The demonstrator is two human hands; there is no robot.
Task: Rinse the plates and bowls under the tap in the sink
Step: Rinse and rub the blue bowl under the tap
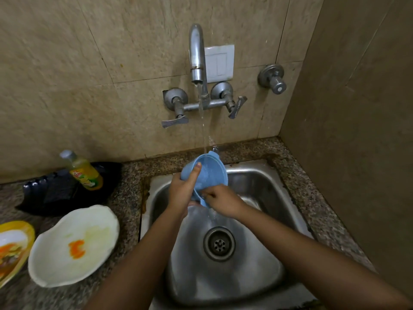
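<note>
Forearms: 2 bare forearms reach in from the bottom edge and meet over the sink.
Sink: a steel basin (pixel 257 276) set in a speckled granite counter (pixel 312 198), wet, with a round drain (pixel 219 243) in its floor.
White plate: a wavy-edged plate (pixel 73 245) lies on the counter left of the sink, smeared with orange residue.
Yellow plate: a yellow-rimmed plate (pixel 13 247) lies at the left edge just beside the white one, with food scraps on it.
Left hand: the left hand (pixel 182 191) grips the bowl from its left side, thumb laid up across the inside.
Right hand: the right hand (pixel 221 203) is closed on the bowl's lower rim, fingers curled over the edge.
Blue bowl: the blue bowl (pixel 210 173) is held tilted above the basin's back half, its opening toward the camera, water spilling from its low edge.
Black tray: a dark tray (pixel 51 193) sits further back on the counter.
Soap bottle: a yellow dish-soap bottle (pixel 83 173) rests on the tray, leaning.
Tap: the wall tap (pixel 197 63) runs, its stream falling onto the bowl's upper rim.
Wall: beige tiles carry a white switch plate (pixel 220 62) behind the spout and 1 separate valve (pixel 271 78) to the right.
</note>
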